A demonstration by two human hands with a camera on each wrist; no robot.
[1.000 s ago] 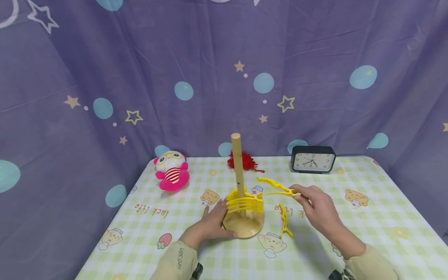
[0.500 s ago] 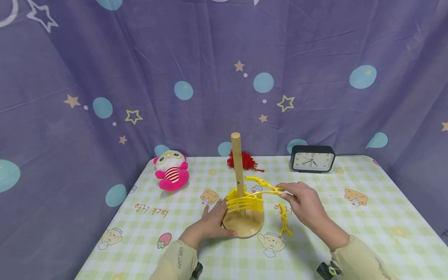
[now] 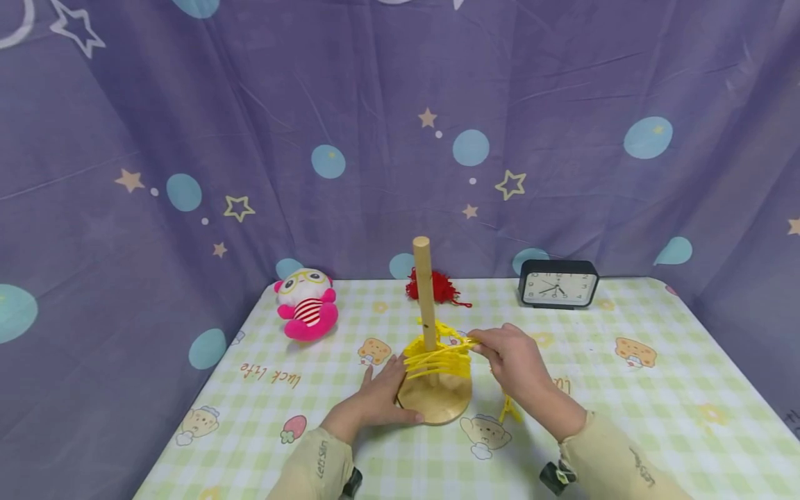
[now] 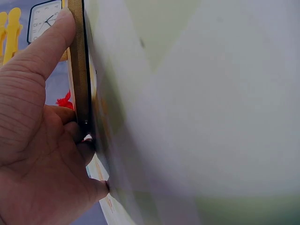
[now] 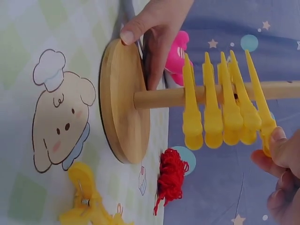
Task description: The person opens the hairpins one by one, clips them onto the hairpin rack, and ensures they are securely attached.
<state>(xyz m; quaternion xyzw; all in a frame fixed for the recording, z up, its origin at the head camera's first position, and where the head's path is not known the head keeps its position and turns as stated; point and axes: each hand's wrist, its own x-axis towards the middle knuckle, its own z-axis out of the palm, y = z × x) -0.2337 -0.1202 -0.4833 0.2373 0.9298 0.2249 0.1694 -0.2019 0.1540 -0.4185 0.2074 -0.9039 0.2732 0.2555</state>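
A wooden stand [image 3: 424, 292] rises from a round base on the table. My left hand [image 3: 373, 398] holds the base's left edge, with the thumb at the near side and the fingers farther back. Several yellow spring clips [image 5: 213, 110] sit in a row along the post, in the right wrist view. My right hand [image 3: 517, 357] pinches another yellow clip [image 5: 258, 91] by its handle end; its long arms reach across the post at the end of that row. One loose yellow clip [image 3: 509, 410] lies on the table, partly hidden below my right forearm.
A pink panda plush [image 3: 308, 305] sits at the back left. Behind the post lies a red yarn bundle [image 3: 442, 288]. A black alarm clock [image 3: 558, 285] stands at the back right, before a purple curtain [image 3: 387, 83]. Checked cloth covers the table [image 3: 656, 410].
My right hand has moved left, bringing its clip from beside the post to across it, just above the other clips. The left hand and the stand have stayed put.
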